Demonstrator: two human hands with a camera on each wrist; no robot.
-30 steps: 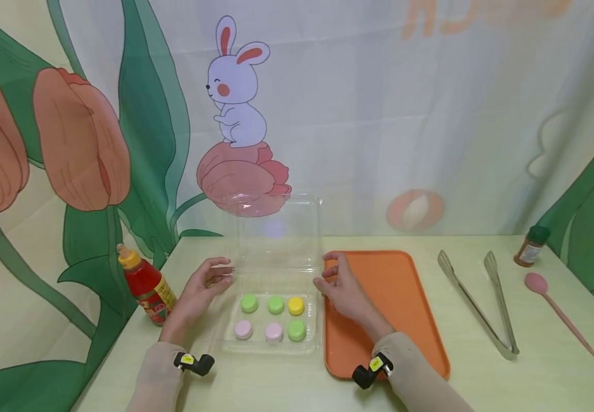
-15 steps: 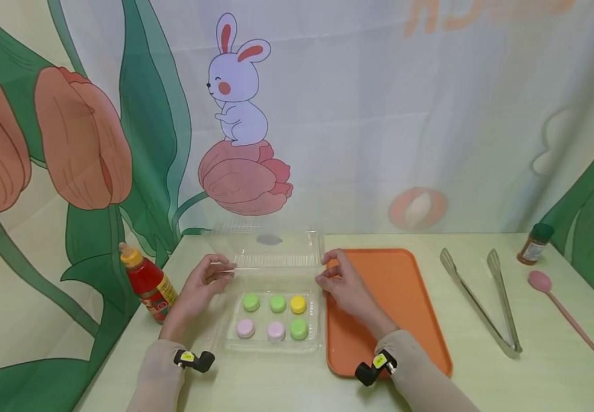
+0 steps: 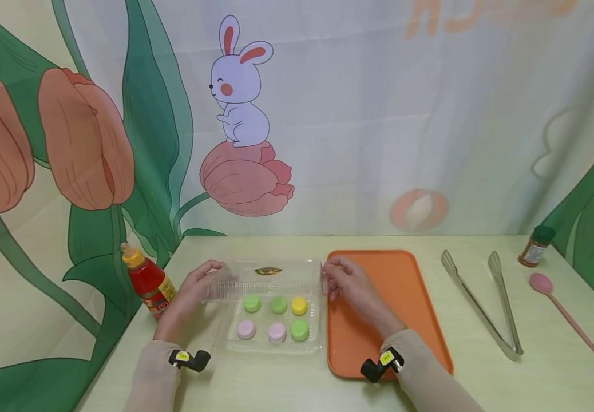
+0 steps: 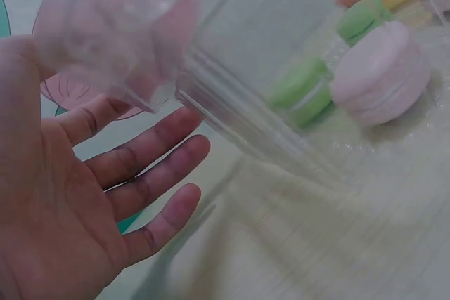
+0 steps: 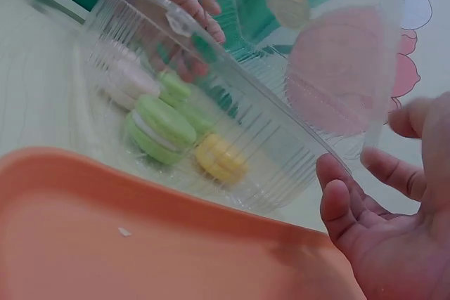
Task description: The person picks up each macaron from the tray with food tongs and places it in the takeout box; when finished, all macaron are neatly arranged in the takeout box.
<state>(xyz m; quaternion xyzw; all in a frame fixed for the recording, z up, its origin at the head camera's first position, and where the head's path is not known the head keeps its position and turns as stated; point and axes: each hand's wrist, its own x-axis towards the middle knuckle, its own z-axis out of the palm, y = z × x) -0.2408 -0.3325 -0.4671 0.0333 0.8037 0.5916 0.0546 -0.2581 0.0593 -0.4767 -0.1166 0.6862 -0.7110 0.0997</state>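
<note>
A clear plastic clamshell box (image 3: 230, 348) lies on the table with several macarons in its base. In the head view, green macarons (image 3: 278, 304), pink macarons (image 3: 277, 332) and a yellow macaron (image 3: 299, 305) form two rows. Its hinged lid (image 3: 297, 272), bearing a small label, slants partway over the back row. At the lid's left side is my left hand (image 3: 197, 289), its fingers spread and fairly straight in the left wrist view (image 4: 77, 194). My right hand (image 3: 352, 289) is by the right edge, its loosely bent fingertips against or very near the clear plastic.
An orange tray (image 3: 395, 320) lies right of the box, partly beneath my right forearm. Farther right are metal tongs (image 3: 482, 320), a pink spoon (image 3: 541, 284) and a small green-capped jar (image 3: 535, 247). A red sauce bottle (image 3: 147, 280) stands beside my left forearm.
The lid has swung from upright down toward the base, over the back of the box. Both hands have followed it slightly, and my right fingers have bent in more. The macarons stay in place.
</note>
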